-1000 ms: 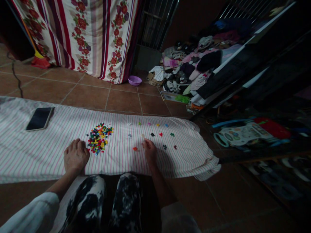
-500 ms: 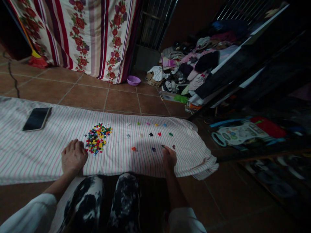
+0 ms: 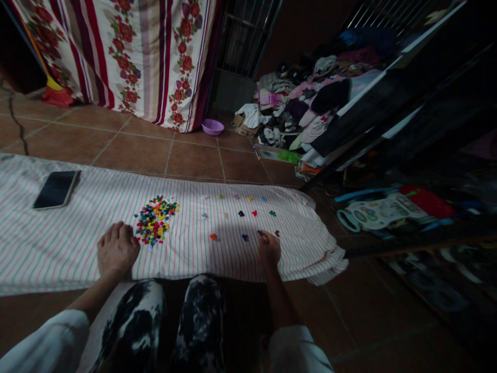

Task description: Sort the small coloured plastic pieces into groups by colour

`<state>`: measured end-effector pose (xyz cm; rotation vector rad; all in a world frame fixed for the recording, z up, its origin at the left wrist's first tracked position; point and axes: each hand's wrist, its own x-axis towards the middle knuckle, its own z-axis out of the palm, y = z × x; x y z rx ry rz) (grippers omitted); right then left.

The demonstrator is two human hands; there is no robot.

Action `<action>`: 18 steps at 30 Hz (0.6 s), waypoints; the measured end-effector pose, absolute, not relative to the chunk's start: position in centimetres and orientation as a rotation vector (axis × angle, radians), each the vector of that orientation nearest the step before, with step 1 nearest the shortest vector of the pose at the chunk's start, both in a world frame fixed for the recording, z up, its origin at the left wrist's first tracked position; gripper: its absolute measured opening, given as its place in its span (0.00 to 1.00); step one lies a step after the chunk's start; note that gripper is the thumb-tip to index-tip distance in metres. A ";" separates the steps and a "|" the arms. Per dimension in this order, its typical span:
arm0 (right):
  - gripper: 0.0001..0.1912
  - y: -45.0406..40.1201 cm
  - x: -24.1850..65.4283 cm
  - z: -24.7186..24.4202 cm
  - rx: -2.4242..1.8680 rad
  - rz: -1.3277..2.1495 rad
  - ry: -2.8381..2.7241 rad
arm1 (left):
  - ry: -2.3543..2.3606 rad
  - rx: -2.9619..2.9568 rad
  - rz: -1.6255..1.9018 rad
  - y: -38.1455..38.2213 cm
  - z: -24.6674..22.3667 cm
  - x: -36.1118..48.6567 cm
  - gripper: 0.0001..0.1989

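A mixed pile of small coloured pieces (image 3: 156, 220) lies on the striped cloth (image 3: 186, 259). Right of it, small single-colour clusters stand in rough rows, among them an orange one (image 3: 213, 237), a dark blue one (image 3: 245, 237), a black one (image 3: 241, 213), a red one (image 3: 254, 213) and a green one (image 3: 272, 213). My left hand (image 3: 118, 248) rests on the cloth at the pile's lower left edge, its fingers bent and close together; what lies under them is hidden. My right hand (image 3: 269, 247) is pinched at a small dark cluster (image 3: 260, 233), left of a dark red one (image 3: 277, 233).
A phone (image 3: 56, 189) lies at the cloth's left. Beyond are a floral curtain (image 3: 143, 62), a purple bowl (image 3: 213, 127), a red broom (image 3: 57, 96) and heaped clothes (image 3: 306, 98). A dark rack stands at the right, and my knees are just below the cloth.
The fingers of my right hand have shifted slightly at the dark cluster. My left hand has stayed by the pile. The whole view has moved slightly.
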<state>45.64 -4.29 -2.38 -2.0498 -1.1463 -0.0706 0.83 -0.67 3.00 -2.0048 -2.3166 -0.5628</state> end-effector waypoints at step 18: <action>0.19 -3.9 41.7 -2.7 -1.823 0.216 -1.367 | -2.330 -2.001 -0.594 -0.6 2.8 0.7 0.18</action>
